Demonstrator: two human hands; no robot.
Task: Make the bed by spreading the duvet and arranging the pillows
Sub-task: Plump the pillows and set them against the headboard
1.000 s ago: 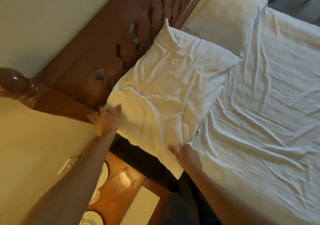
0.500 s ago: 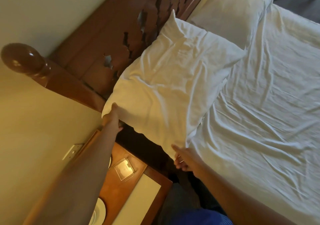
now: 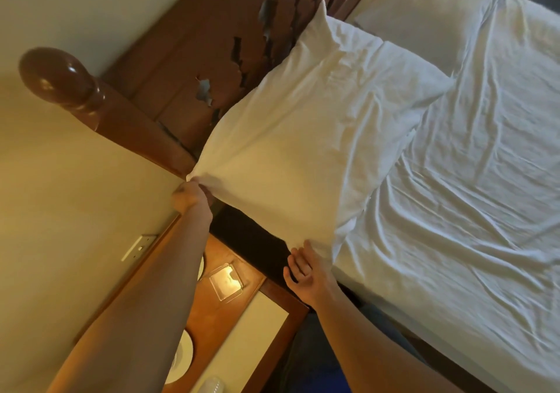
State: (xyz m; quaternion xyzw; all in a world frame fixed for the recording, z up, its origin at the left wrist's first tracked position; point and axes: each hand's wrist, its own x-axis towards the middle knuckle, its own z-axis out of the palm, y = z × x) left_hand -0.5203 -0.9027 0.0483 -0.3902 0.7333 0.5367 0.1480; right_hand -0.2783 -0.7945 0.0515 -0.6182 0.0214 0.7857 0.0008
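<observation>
Where the view begins, at its near edge, a wooden bedside worktop (image 3: 233,311) stands between the wall and the bed. It carries a white plate (image 3: 181,359), partly hidden under the left forearm, and farther in a small clear holder (image 3: 225,282) that catches the light. A wall socket (image 3: 141,245) sits on the wall just left of the worktop.

Both bare arms reach away from the camera over this corner. The right hand (image 3: 306,271) is at the near right corner of the near pillow (image 3: 303,138), its thumb against the cloth and its fingers curled below the edge. Whether they pinch the pillow cannot be told. The left hand (image 3: 191,194), farther and to the left, is closed in a fist round the pillow's left corner, where the fabric draws into a tight point.

The near pillow hangs stretched between the two hands, overlapping the left edge of the bed, with its far corner standing up against the headboard (image 3: 212,38). To the right the wrinkled white sheet (image 3: 469,211) covers the mattress. The headboard is dark carved wood with cut-out holes, ending at the left in a rounded bedpost knob (image 3: 57,74). Beyond the near pillow, the far pillow (image 3: 424,20) lies flat at the head of the bed, just beside the headboard.
</observation>
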